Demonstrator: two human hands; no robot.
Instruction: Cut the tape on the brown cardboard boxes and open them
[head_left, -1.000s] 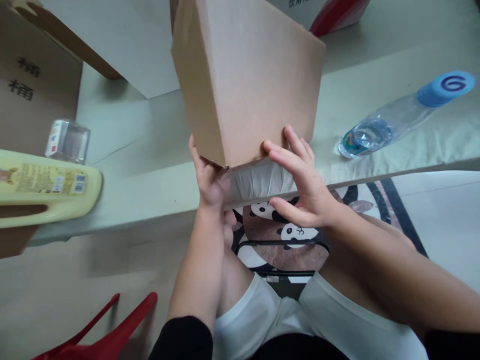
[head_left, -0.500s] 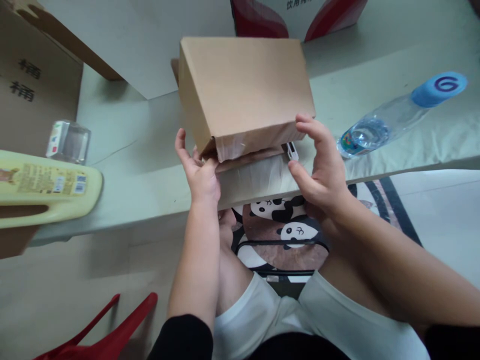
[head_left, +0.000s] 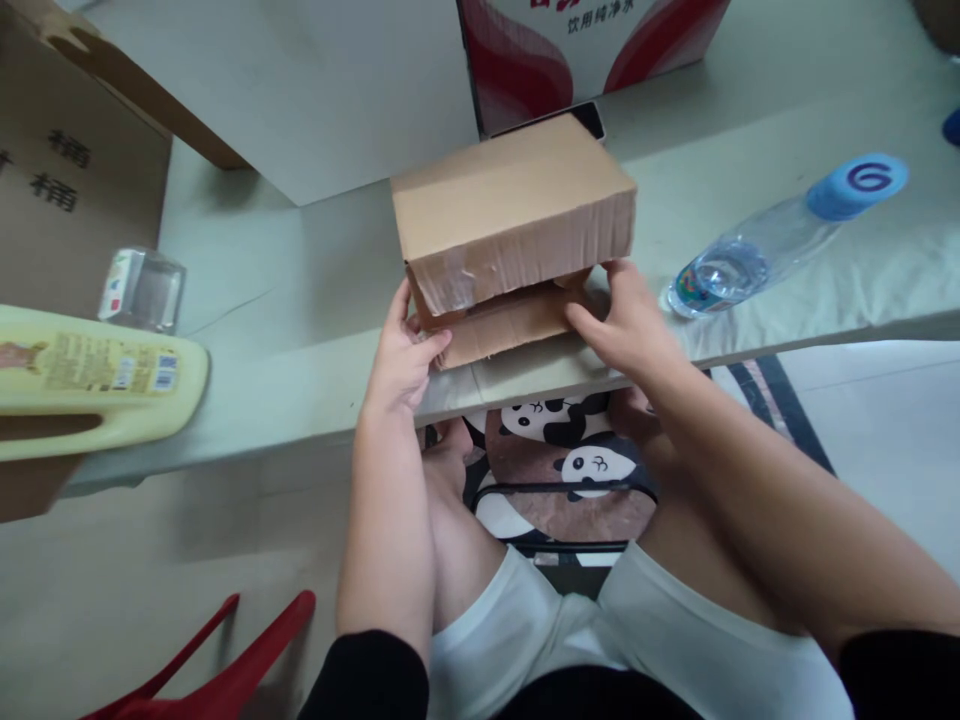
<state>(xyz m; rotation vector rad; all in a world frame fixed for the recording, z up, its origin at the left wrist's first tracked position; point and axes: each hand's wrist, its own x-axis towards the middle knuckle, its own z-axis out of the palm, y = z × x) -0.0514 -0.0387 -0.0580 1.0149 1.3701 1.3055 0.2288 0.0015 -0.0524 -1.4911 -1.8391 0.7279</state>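
Observation:
A brown cardboard box sits at the table's near edge, its front side towards me partly open. A dark gap shows between the upper panel and a lower flap. My left hand grips the near left corner, thumb over the lower flap and other fingers partly hidden by the cardboard. At the near right corner my right hand is closed on the box, its thumb against the flap's end. What lies inside the box cannot be made out.
A clear water bottle with a blue cap lies to the right. On the left are a yellow jug and a small clear container. Behind the box stand a large white carton, a red-and-white carton and a flat dark-faced object.
The box has turned and tipped, widening its front gap. My right hand has closed onto the right corner. A small white object near it has gone from sight; the flat dark object now shows behind.

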